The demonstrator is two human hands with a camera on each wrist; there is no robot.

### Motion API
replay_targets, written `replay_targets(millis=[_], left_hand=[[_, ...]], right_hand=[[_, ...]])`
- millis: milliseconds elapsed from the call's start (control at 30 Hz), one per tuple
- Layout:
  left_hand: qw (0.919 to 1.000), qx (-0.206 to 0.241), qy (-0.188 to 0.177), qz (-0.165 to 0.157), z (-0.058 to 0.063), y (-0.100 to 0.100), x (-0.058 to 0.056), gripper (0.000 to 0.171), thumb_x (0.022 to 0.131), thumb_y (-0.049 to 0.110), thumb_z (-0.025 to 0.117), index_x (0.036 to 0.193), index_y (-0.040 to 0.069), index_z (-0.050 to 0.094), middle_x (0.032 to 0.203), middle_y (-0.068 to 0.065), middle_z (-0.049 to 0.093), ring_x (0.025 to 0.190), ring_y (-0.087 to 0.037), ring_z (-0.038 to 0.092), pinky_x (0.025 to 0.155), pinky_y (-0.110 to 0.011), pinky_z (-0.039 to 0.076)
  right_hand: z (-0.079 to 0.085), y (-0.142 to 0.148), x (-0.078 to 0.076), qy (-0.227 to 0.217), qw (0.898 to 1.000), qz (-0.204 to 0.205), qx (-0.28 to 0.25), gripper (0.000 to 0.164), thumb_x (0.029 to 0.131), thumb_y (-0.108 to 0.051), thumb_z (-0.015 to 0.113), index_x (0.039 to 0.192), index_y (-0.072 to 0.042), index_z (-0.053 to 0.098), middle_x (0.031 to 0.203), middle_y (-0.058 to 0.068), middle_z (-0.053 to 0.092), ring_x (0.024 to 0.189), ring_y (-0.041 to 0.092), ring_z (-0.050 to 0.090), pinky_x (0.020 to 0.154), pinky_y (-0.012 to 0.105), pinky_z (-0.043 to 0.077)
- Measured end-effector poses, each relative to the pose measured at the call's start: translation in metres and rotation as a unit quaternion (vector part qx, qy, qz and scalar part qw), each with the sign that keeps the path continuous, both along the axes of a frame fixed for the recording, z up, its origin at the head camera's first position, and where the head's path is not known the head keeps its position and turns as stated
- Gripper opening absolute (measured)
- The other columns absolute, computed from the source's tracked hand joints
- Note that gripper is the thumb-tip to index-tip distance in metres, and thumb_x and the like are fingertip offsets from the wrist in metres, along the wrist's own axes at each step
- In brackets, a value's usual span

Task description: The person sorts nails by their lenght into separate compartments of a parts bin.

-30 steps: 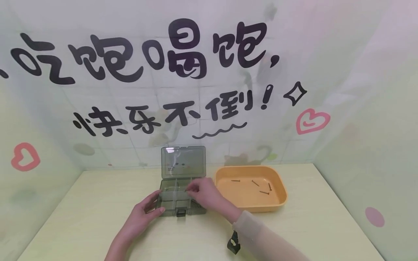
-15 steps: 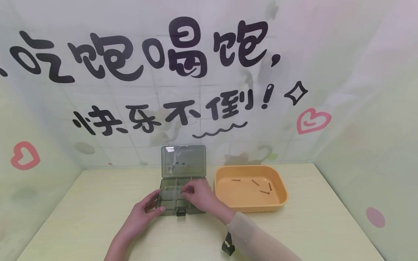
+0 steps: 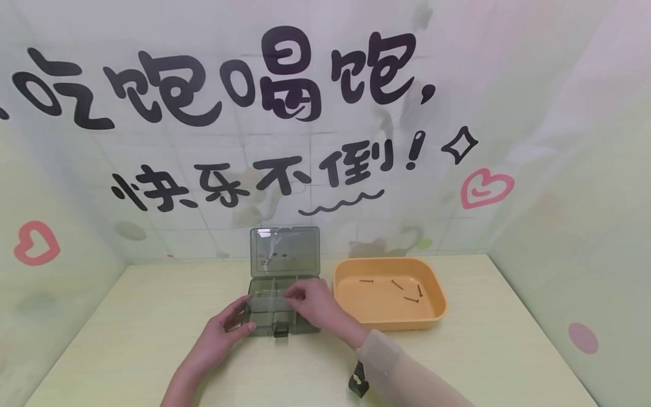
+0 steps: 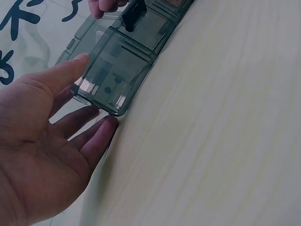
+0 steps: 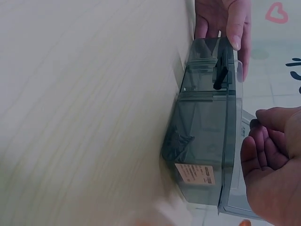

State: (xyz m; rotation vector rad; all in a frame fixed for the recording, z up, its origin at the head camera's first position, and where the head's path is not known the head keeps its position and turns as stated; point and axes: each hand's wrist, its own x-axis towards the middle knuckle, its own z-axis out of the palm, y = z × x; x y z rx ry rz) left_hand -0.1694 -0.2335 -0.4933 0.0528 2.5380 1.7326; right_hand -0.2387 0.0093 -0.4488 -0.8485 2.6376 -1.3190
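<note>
A translucent grey divided parts box [image 3: 258, 318] stands on the table, its lid [image 3: 286, 249] raised at the back. My left hand [image 3: 216, 340] grips the box's left side, thumb near the front edge and fingers round the end. Over the open compartments is my right hand [image 3: 317, 305], thumb and forefinger pinched together. A small dark bit of a screw [image 5: 254, 123] shows at those fingertips in the right wrist view; the rest is hidden by the fingers. Dark screws [image 5: 178, 142] lie in the compartment at the box's front right.
An orange tray [image 3: 390, 326] stands right of the box with several loose screws [image 3: 411, 299] in it. A black latch [image 3: 281, 329] hangs at the box's front. Behind is a printed wall [image 3: 315, 135]; a black strap piece [image 3: 358, 381] hangs below the right sleeve.
My right hand has shifted left across the box from its right compartments, then stayed almost in place with a slight move back right. My left hand keeps its grip.
</note>
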Motion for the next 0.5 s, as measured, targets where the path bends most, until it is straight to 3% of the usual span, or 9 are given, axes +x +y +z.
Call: replay_targets(millis=[500], left_hand=[[0.9999, -0.012, 0.004, -0.003, 0.0, -0.001, 0.0, 0.069, 0.098, 0.018, 0.071, 0.157, 0.003, 0.037, 0.159, -0.028, 0.034, 0.142, -0.05, 0.038, 0.109, -0.05, 0.046]], right_hand=[[0.009, 0.045, -0.011, -0.015, 1.0, -0.018, -0.011, 0.016, 0.095, -0.003, 0.072, 0.109, 0.0, 0.076, 0.098, 0.006, 0.075, 0.084, 0.012, 0.067, 0.072, 0.021, 0.058]])
